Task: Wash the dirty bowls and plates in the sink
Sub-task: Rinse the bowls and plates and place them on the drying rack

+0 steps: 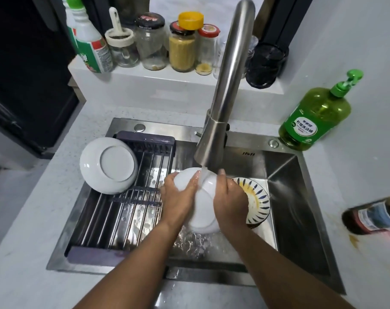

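My left hand (178,198) and right hand (230,200) each grip the white plate (204,208) mid-sink (301,219) under the faucet (211,143) stream, apparently tilted. I judge wet fingers could let it slip onto the patterned bowl (257,200) just beside.

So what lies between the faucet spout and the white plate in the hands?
In the head view, only a short stream of water falls from the faucet onto the white plate; nothing else lies between them.

Right hand (230,200) hides part of the patterned bowl (257,200); a dark bottle (372,216) at the right edge is cut off and blurred; the upper-left white bottle (89,45) is cropped at top
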